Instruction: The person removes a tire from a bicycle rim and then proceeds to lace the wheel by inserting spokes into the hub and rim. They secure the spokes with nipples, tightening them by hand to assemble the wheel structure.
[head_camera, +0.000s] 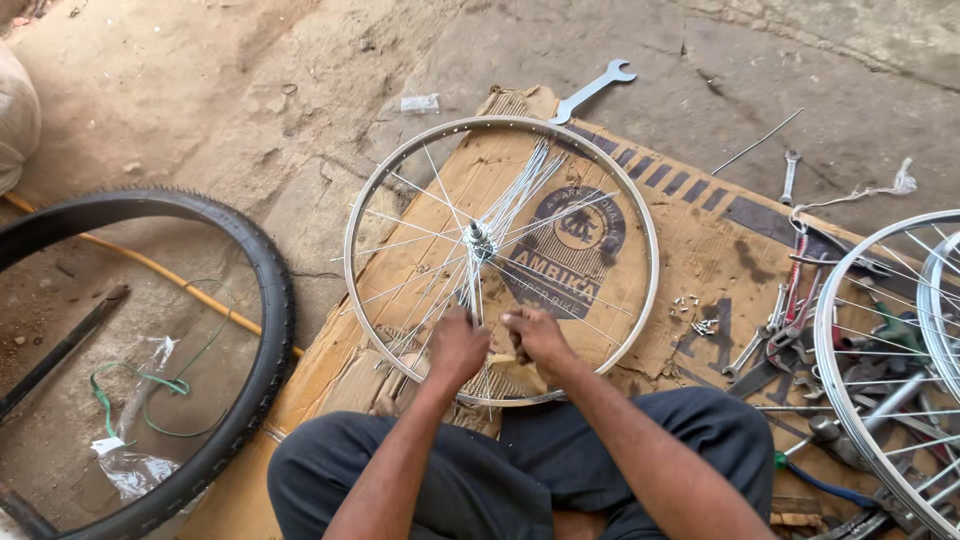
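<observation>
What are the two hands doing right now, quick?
Left hand: closed, pinching spokes of the bicycle wheel.
Right hand: closed on spokes near the rim; exactly what it grips cannot be told.

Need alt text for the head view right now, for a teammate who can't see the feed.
Seen from above, a seated person's left hand and right hand work spokes near the lower edge of a silver bicycle wheel rim lying flat on cardboard. A black tyre lies to the left, a spanner beyond the rim, and a second spoked wheel over scattered tools on the right.
</observation>
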